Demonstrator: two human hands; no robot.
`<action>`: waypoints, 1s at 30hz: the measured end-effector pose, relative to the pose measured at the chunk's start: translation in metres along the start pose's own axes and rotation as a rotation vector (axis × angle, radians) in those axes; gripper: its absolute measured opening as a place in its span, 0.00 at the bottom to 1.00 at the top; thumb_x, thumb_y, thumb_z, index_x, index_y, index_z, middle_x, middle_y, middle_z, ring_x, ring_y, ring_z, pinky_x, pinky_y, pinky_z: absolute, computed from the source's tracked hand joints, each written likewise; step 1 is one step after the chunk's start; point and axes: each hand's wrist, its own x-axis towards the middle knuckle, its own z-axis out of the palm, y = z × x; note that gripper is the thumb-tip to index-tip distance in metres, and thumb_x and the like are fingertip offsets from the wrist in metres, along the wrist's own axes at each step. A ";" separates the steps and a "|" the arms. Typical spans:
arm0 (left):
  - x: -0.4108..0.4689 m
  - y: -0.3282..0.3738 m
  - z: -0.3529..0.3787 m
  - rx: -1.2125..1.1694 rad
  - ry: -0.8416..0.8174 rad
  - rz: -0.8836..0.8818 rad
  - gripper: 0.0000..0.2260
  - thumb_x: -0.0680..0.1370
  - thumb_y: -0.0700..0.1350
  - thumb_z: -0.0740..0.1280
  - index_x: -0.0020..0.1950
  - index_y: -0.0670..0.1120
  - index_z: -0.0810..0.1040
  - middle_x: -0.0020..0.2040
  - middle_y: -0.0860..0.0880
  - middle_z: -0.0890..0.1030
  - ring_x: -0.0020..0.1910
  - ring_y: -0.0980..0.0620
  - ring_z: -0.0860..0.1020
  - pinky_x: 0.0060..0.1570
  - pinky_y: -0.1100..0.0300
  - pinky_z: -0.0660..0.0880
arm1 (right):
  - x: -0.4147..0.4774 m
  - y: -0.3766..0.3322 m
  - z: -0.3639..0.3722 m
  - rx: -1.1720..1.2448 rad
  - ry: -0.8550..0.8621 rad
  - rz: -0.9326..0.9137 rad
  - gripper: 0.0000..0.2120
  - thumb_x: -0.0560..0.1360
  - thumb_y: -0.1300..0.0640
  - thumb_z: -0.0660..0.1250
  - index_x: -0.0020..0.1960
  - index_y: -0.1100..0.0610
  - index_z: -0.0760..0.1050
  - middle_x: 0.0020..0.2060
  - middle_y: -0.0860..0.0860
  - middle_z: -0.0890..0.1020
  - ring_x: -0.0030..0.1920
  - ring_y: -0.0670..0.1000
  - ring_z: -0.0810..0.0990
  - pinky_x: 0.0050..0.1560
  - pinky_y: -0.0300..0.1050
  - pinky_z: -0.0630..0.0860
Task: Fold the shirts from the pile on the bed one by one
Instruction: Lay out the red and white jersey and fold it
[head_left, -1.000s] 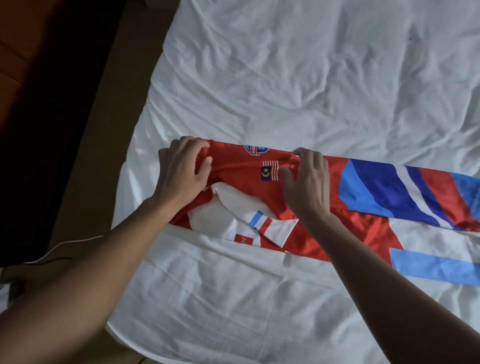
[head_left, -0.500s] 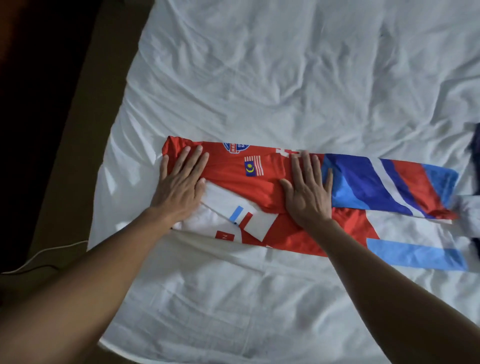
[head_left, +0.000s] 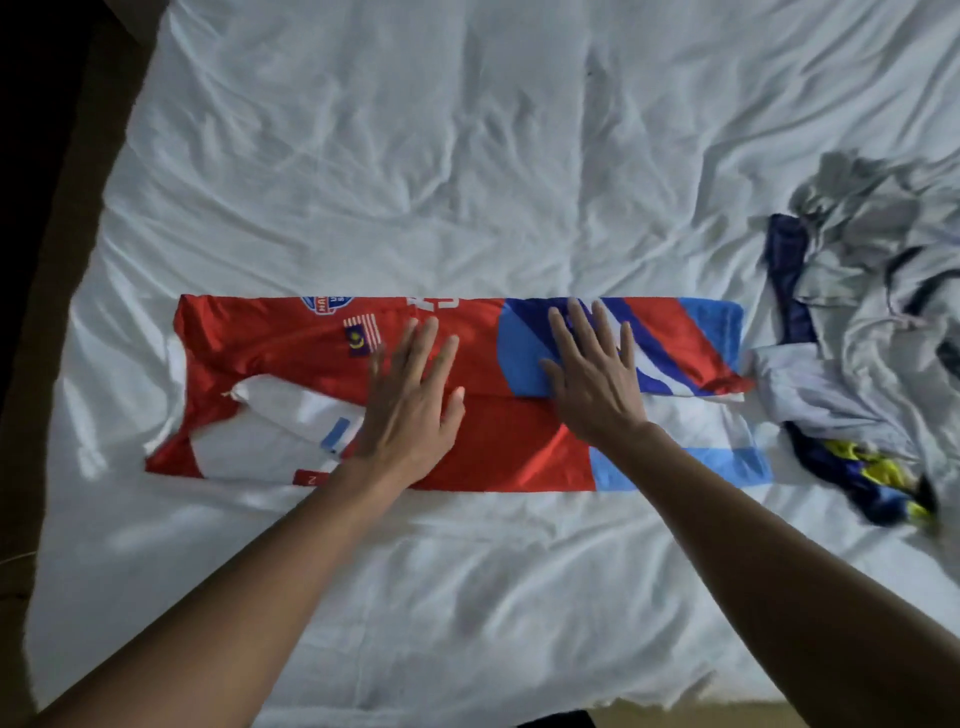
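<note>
A red jersey (head_left: 291, 358) with blue and white stripes lies folded into a long band across the white bed sheet (head_left: 467, 156), collar end to the left, hem end to the right. My left hand (head_left: 410, 405) presses flat on the red middle of the band, fingers straight and spread. My right hand (head_left: 597, 374) lies flat on the blue striped part, fingers straight. A white sleeve panel shows at the band's lower left. The pile of unfolded shirts (head_left: 872, 322), grey, navy and yellow, sits at the right, just beyond the hem end.
The bed's left edge runs beside a brown floor strip (head_left: 78, 182) and a dark area. The near edge of the bed shows at the bottom. Wrinkled sheet stretches beyond the jersey.
Both hands have slid to the right along the jersey, from the collar end toward the middle and striped part, staying flat. The view shifted right, so the shirt pile is in sight.
</note>
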 end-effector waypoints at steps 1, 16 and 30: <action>0.005 0.023 0.012 -0.019 -0.030 0.025 0.28 0.80 0.52 0.60 0.80 0.45 0.66 0.83 0.43 0.59 0.83 0.42 0.56 0.76 0.34 0.57 | 0.001 0.017 -0.001 -0.025 -0.023 0.004 0.31 0.83 0.42 0.51 0.83 0.54 0.58 0.83 0.54 0.57 0.82 0.61 0.52 0.79 0.70 0.49; 0.018 0.184 0.108 0.030 -0.150 0.132 0.28 0.75 0.55 0.64 0.73 0.42 0.75 0.74 0.37 0.73 0.73 0.35 0.71 0.65 0.37 0.72 | -0.015 0.211 -0.032 0.078 0.088 0.304 0.32 0.81 0.42 0.55 0.80 0.58 0.61 0.80 0.59 0.63 0.80 0.64 0.58 0.77 0.67 0.55; 0.041 0.321 0.135 -0.084 -0.100 0.325 0.14 0.62 0.44 0.79 0.40 0.45 0.76 0.34 0.47 0.77 0.34 0.43 0.76 0.33 0.54 0.71 | 0.043 0.223 -0.078 0.373 -0.192 0.238 0.10 0.76 0.51 0.69 0.51 0.57 0.82 0.44 0.56 0.83 0.48 0.57 0.80 0.41 0.45 0.68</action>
